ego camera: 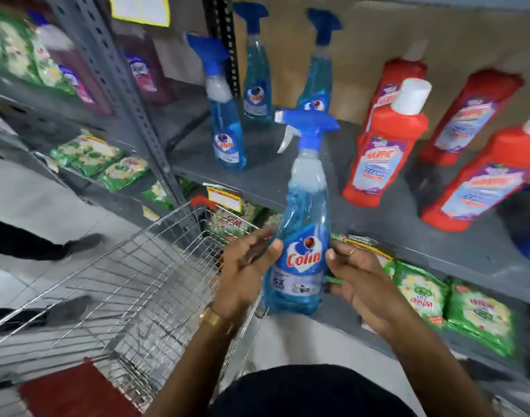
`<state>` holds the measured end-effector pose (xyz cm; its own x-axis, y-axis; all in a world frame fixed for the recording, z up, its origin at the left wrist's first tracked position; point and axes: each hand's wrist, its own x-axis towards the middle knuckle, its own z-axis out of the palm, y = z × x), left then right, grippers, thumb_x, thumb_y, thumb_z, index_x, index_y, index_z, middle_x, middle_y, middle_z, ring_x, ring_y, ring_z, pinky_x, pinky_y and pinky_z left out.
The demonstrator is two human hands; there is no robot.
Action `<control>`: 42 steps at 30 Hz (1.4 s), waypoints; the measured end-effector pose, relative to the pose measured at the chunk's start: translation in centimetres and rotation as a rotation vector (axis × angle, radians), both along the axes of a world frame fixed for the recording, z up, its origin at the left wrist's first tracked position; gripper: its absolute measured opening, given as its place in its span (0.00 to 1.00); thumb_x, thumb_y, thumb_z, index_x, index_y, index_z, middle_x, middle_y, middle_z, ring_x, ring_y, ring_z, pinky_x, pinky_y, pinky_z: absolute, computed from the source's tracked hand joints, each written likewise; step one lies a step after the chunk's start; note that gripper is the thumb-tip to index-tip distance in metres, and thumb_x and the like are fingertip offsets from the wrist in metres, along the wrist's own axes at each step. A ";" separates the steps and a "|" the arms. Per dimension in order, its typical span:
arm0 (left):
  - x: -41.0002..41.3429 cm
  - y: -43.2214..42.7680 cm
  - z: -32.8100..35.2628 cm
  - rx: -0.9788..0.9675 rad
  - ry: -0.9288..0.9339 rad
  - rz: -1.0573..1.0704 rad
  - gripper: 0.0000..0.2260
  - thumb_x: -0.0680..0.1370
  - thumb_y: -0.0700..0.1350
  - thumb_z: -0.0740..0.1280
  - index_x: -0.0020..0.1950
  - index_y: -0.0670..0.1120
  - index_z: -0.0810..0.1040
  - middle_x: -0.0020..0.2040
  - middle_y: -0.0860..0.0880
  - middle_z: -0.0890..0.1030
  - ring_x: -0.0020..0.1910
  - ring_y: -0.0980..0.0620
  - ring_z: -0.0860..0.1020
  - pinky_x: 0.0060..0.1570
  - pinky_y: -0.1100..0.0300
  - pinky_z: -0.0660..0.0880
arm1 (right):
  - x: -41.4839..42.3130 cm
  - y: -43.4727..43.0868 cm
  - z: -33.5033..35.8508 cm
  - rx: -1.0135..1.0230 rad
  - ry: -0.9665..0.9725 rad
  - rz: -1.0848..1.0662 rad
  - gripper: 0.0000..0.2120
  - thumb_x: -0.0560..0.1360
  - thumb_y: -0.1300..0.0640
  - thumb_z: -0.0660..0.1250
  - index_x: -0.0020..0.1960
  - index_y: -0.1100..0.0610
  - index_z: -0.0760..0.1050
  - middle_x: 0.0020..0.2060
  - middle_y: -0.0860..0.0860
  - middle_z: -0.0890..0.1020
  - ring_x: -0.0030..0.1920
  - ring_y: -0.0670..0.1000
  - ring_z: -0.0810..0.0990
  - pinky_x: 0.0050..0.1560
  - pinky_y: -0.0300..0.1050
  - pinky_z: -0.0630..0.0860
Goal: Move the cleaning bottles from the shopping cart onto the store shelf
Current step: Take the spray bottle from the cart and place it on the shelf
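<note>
A blue Colin spray bottle [302, 236] with a blue and white trigger stands upright between my hands, in front of the grey store shelf [257, 179]. My left hand [245, 269] presses its left side and my right hand [357, 278] its right side, fingers partly spread. Three more blue spray bottles [227, 127] stand on the shelf at the back left. Several red bottles with white caps [384, 145] stand on the shelf to the right. The wire shopping cart [122, 284] is at the lower left; I see no bottles in it.
Green packets [456, 308] fill the shelf below and the lower shelves to the left. Purple bottles [77, 76] stand on the neighbouring shelf at upper left. A person's legs and shoes [47, 245] are on the floor to the left of the cart.
</note>
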<state>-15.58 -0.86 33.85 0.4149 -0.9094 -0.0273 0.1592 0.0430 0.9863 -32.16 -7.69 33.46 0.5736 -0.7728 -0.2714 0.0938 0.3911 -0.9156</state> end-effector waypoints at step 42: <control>4.4 -18.7 -7.5 -0.032 -0.434 0.107 0.39 0.71 0.59 0.66 0.75 0.53 0.48 0.77 0.48 0.53 0.75 0.49 0.57 0.74 0.43 0.60 | 7.3 -14.5 -6.5 -0.408 0.145 -0.505 0.11 0.78 0.53 0.61 0.57 0.55 0.77 0.53 0.56 0.80 0.54 0.52 0.80 0.54 0.41 0.76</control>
<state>-11.23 -19.56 26.39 0.4736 -0.8582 0.1980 -0.2766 0.0685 0.9585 -24.84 -22.16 26.97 0.0941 -0.9942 0.0527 0.0389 -0.0492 -0.9980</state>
